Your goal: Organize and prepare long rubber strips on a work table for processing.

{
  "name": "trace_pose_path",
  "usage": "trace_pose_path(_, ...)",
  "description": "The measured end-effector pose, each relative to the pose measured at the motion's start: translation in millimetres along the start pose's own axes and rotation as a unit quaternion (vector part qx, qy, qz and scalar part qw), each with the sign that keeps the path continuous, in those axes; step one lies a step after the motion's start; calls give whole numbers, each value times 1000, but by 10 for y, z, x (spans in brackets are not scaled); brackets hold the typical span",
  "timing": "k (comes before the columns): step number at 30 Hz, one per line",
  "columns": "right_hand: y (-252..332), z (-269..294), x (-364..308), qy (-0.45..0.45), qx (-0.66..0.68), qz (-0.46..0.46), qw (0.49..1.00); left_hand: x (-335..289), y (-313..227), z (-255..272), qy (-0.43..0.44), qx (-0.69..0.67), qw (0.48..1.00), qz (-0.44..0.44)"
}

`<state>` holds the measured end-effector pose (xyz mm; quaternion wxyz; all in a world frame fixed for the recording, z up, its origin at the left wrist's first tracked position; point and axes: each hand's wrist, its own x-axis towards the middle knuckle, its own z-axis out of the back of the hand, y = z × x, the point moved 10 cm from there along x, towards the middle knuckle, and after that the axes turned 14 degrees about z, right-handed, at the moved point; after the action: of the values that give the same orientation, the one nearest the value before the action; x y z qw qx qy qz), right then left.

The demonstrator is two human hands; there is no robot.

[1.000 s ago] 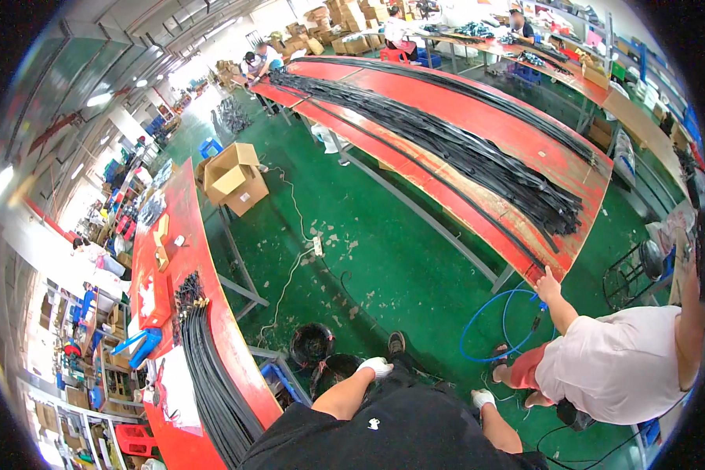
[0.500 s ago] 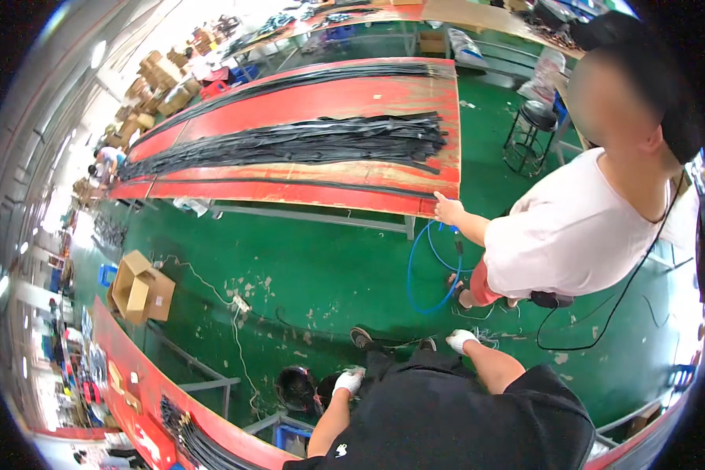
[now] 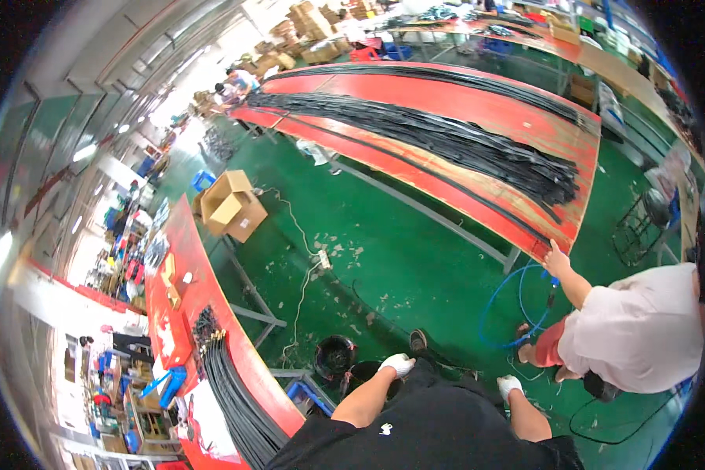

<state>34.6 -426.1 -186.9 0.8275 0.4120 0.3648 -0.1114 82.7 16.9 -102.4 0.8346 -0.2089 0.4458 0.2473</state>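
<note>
Both of my hands wear white gloves and are held away from the tables. My left hand (image 3: 398, 364) is beside my left hip, near two black buckets, the farther of which (image 3: 335, 357) stands on the floor. My right hand (image 3: 509, 385) hangs by my right side above the green floor. The fingers of both hands are too small and blurred to make out, and nothing visible sticks out of either hand. Nearest on my left is a red table (image 3: 247, 348) with a bundle of black strips (image 3: 243, 407), a blue tool (image 3: 168, 384) and a red tray (image 3: 172, 341).
A long red table (image 3: 462, 200) ahead bears long black strips (image 3: 415, 133). A co-worker in a pale shirt (image 3: 634, 329) stands at its right end, a hand on it. A cardboard box (image 3: 233, 207), a power strip with cord (image 3: 323, 259) and a blue hose (image 3: 489, 313) are around the floor.
My view has turned left, so the long table, box and co-worker sit farther right. More of the left-hand table shows. Both gloved hands stay low at my sides.
</note>
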Motion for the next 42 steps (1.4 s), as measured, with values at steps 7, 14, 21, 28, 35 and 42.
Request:
trace_pose_path(7, -307, 58, 201, -52, 27, -10, 998, -116, 43, -170, 20, -12, 1000, 13)
trace_pose_path(14, -191, 51, 166, -45, 20, -4, 999, 75, 303, -309, -20, 1, 1000, -1)
trace_pose_path(21, -40, 75, 22, -44, 1, 4, 999, -76, 167, -231, 18, 3, 1000, 12)
trace_pose_path(28, -69, 12, 17, -28, 22, -5, 999, -99, 144, -215, 0, -12, 1000, 21)
trace_pose_path(35, -181, 18, 66, -38, 21, 1, 999, -149, 89, -179, 7, -9, 1000, 17)
trace_pose_path(42, -220, 11, 96, -42, 12, -4, 999, -99, 119, -212, -1, -6, 1000, 6)
